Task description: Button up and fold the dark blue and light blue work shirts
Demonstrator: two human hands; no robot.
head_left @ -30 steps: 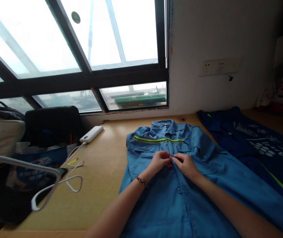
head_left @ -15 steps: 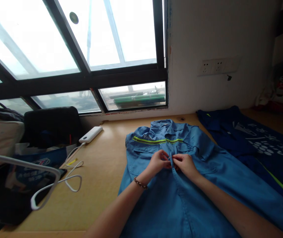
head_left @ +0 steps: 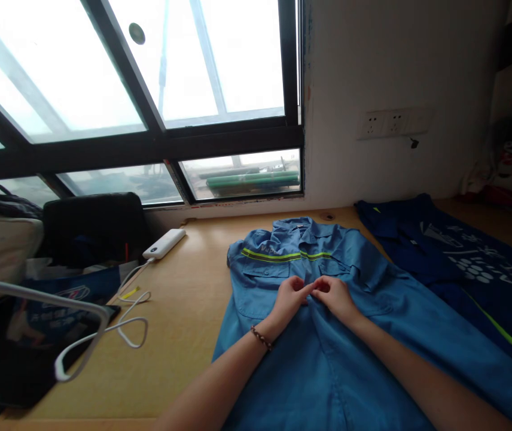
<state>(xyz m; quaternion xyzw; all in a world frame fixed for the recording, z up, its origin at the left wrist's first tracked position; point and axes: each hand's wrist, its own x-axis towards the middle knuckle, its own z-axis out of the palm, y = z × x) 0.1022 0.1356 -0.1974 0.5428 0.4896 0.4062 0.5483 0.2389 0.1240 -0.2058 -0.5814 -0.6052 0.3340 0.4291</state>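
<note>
A light blue work shirt (head_left: 372, 335) with a yellow-green reflective stripe lies flat, front up, on the wooden table (head_left: 179, 335). Both hands meet at the shirt's front placket at chest height. My left hand (head_left: 288, 297), a beaded bracelet on its wrist, pinches the placket's left edge with curled fingers. My right hand (head_left: 337, 297) pinches the fabric right beside it, fingertips touching the left hand's. What lies between the fingertips is too small to make out.
A dark blue garment (head_left: 462, 263) with white print lies to the right. A white power bank (head_left: 165, 243) with a white cable (head_left: 130, 317) sits at left. A black bag (head_left: 92, 227) and a white hanger (head_left: 65, 311) stand at the far left. Window and wall sockets behind.
Both hands stay at the placket. Their fingertips have drawn closer together and shifted slightly up the shirt front; the view moved a little.
</note>
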